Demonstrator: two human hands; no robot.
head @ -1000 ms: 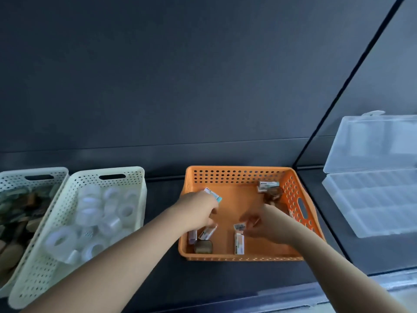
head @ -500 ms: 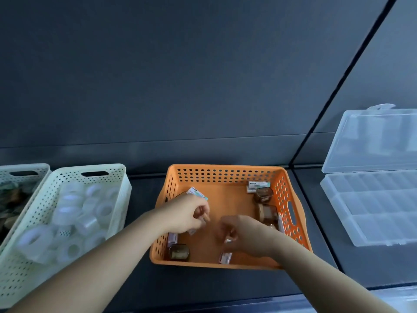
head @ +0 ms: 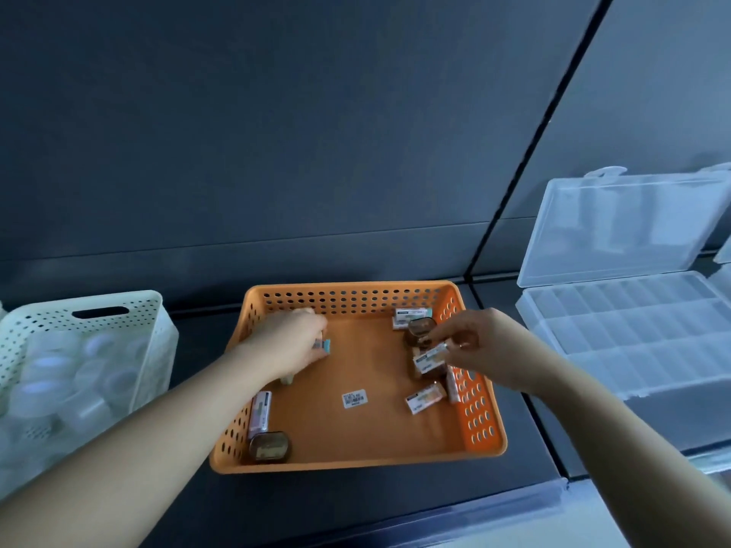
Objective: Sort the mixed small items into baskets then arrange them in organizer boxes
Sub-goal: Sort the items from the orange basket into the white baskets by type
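Note:
An orange perforated basket [head: 356,292] sits in the middle of the dark table. Inside lie several small labelled erasers [head: 424,396] and brown rounded boxes [head: 269,447], plus a barcode sticker [head: 354,398] on the floor. My left hand [head: 286,342] reaches into the basket's far left part and grips a small eraser with a teal end [head: 323,345]. My right hand [head: 480,346] hovers over the basket's right side and pinches a white labelled eraser [head: 429,358] between thumb and fingers.
A cream perforated basket [head: 118,306] holding several clear tape rolls [head: 51,389] stands at the left. An open clear organizer box [head: 633,330] with a raised lid [head: 625,223] sits at the right. A dark wall rises behind; the table's front edge runs below.
My right hand moved from the basket's front middle to its right side and now pinches an eraser. My left hand shifted toward the far left wall. The view slid right.

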